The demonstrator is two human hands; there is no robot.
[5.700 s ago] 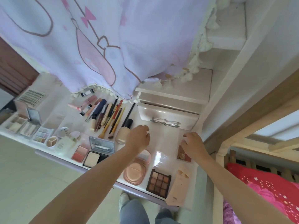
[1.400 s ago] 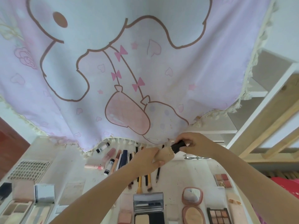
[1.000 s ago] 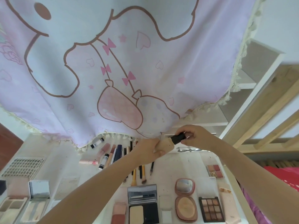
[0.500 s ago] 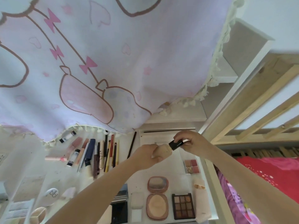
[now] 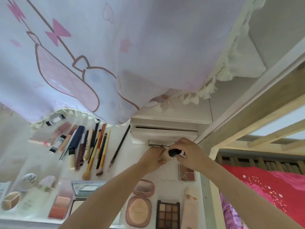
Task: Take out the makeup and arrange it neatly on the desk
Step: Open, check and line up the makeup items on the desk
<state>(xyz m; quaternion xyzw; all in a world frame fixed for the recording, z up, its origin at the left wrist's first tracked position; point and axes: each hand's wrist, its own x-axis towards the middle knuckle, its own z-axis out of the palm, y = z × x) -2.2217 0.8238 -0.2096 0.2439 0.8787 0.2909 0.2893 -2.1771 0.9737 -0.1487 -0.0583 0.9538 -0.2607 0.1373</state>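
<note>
I hold a beige foundation bottle [image 5: 165,157] above the white desk [image 5: 132,169], just in front of a small white drawer [image 5: 163,134]. My left hand [image 5: 154,157] wraps the bottle's body. My right hand [image 5: 189,154] grips its black cap [image 5: 174,152]. On the desk lie a row of brushes and pencils [image 5: 92,146], a round pink compact [image 5: 140,202], a brown eyeshadow palette [image 5: 167,214] and a small red palette [image 5: 186,172].
A pale curtain with a pink cartoon print [image 5: 99,55] hangs low over the back of the desk. More open palettes and a blush [image 5: 60,207] lie at the front left. A wooden bed frame [image 5: 255,116] and red bedding [image 5: 272,192] stand to the right.
The view has tilted down and right. Both hands, still on the bottle and its cap, now sit lower, close to the drawer front. The bottle was lifted off the desk earlier.
</note>
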